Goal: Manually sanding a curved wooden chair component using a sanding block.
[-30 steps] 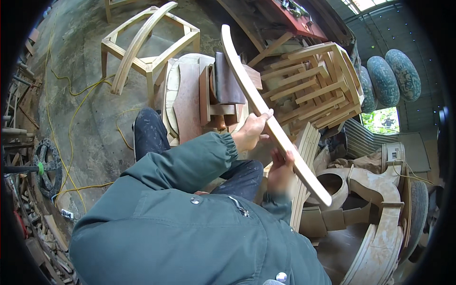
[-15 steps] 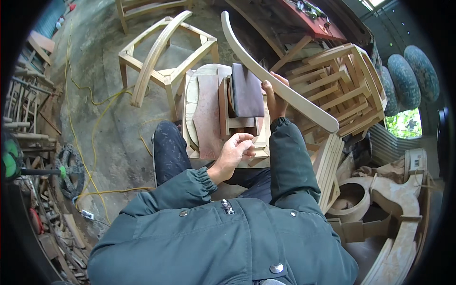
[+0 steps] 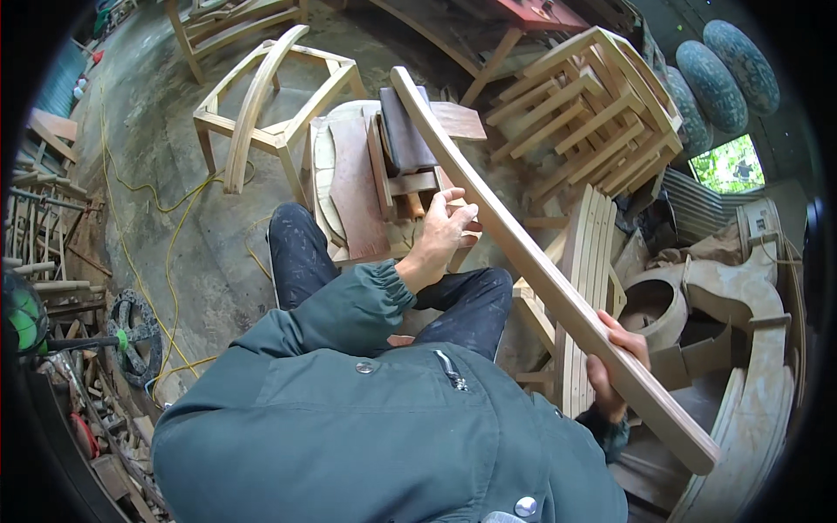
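A long, gently curved wooden rail [image 3: 523, 248] slants across in front of me, from the work stand at upper middle down to the lower right. My right hand [image 3: 621, 359] is wrapped round its lower part, thumb on the near side. My left hand [image 3: 440, 237] is beside the rail's middle, fingers loosely bent and apart, with nothing visible in them. Whether its fingertips touch the rail I cannot tell. Behind the rail's upper end, a dark, flat-faced block [image 3: 405, 131] sits on the stand beside a reddish-brown board [image 3: 356, 187].
A wooden chair frame [image 3: 279, 135] stands at far left, with a yellow cord [image 3: 179, 235] on the floor. Stacked wooden frames [image 3: 593, 113] rise at far right. Several long slats [image 3: 582, 279] lean beside my right arm, near carved wooden parts [image 3: 741, 288].
My right hand has drawn back toward my lower right with the rail, whose lower end is now closer to me. My left hand has come beside the rail. The whole view has shifted.
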Demonstrator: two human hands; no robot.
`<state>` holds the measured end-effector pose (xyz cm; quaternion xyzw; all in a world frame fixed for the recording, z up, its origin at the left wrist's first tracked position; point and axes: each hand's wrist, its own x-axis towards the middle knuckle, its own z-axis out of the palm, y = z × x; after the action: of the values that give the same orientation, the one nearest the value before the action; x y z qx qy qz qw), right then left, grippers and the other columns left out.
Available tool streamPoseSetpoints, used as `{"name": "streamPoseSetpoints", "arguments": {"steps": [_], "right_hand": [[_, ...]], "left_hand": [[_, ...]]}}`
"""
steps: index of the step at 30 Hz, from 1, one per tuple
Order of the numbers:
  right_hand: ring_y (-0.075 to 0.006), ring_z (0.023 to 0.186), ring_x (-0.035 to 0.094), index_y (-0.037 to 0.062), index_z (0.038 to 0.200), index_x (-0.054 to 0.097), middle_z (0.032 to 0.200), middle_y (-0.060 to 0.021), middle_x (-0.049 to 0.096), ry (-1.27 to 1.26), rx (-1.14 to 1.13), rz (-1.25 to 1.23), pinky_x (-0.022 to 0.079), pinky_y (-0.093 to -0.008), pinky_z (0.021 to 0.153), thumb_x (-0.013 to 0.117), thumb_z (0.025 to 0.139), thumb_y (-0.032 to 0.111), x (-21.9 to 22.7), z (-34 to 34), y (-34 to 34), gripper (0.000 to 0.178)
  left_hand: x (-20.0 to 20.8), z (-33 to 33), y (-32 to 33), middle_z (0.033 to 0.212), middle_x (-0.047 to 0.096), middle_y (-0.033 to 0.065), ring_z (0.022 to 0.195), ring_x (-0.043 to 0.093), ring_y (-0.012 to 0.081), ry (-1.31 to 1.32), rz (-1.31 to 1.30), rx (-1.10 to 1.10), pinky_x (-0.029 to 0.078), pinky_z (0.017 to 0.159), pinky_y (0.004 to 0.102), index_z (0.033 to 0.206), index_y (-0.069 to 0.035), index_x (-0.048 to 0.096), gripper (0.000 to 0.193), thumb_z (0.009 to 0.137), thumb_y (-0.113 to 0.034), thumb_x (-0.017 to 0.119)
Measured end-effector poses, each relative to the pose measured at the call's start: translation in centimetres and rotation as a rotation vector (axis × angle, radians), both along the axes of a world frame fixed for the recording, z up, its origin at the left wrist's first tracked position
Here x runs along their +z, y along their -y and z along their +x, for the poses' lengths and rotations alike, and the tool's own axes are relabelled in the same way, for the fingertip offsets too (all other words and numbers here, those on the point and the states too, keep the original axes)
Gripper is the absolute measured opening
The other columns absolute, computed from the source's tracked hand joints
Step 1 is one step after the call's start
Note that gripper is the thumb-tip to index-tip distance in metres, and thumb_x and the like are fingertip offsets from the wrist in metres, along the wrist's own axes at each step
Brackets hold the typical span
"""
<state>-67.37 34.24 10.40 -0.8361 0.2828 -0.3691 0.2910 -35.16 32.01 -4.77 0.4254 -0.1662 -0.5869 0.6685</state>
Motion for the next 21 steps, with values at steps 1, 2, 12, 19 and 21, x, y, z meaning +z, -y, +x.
{"name": "streamPoseSetpoints", "arguments": {"steps": [1,2,12,19,21], "right_hand": [[-0.0416,0.12,0.069,0.0001,0.121,0.061,0.121,-0.0319,0.07,0.006,-0.009,0.001,0.053,-0.0464,0.105,0.078,0.082,0.004,1.0,-0.6,-0.8,0.043],[-0.0416,0.12,0.069,0.0001,0.121,0.061,0.121,-0.0319,0.07,0.007,-0.02,-0.004,0.053,-0.0464,0.105,0.078,0.082,0.004,1.7,-0.8,-1.2,0.043],[-0.0304,0.125,0.068,0.004,0.117,0.068,0.132,-0.0238,0.07,-0.048,0.238,-0.2,0.052,-0.0382,0.105,0.074,0.087,0.001,-4.6,14.4,12.0,0.031],[-0.0294,0.126,0.068,0.0066,0.122,0.069,0.138,-0.0197,0.068,-0.177,0.465,-0.265,0.053,-0.0338,0.103,0.068,0.085,-0.008,-13.7,32.7,23.1,0.041],[-0.0302,0.128,0.066,0.0088,0.124,0.069,0.141,-0.02,0.066,-0.214,0.49,-0.279,0.053,-0.0357,0.105,0.065,0.087,-0.006,-14.7,36.2,23.4,0.04]], "left_hand": [[-0.1,-0.5,-0.6,0.123,0.058,0.0112,0.106,0.065,0.0218,-0.032,-0.017,-0.004,0.055,0.093,0.0403,0.149,-0.003,0.036,0.058,0.104,-0.025,0.065],[-0.2,-1.0,-0.7,0.124,0.058,0.0123,0.107,0.064,0.0229,-0.064,-0.041,-0.013,0.054,0.093,0.0414,0.151,-0.003,0.034,0.06,0.104,-0.025,0.065],[-1.1,2.9,-3.7,0.122,0.059,0.0092,0.107,0.064,0.0215,-0.111,-0.014,0.047,0.055,0.095,0.0391,0.145,-0.006,0.044,0.047,0.104,-0.021,0.063],[-5.3,9.6,-6.6,0.113,0.065,0.0058,0.098,0.069,0.0199,-0.194,0.032,0.255,0.056,0.091,0.0381,0.135,-0.009,0.054,0.031,0.107,-0.021,0.06],[-5.8,11.4,-7.6,0.112,0.066,0.0055,0.099,0.069,0.0194,-0.178,0.037,0.32,0.056,0.091,0.0376,0.133,-0.01,0.054,0.029,0.107,-0.021,0.06]]}}
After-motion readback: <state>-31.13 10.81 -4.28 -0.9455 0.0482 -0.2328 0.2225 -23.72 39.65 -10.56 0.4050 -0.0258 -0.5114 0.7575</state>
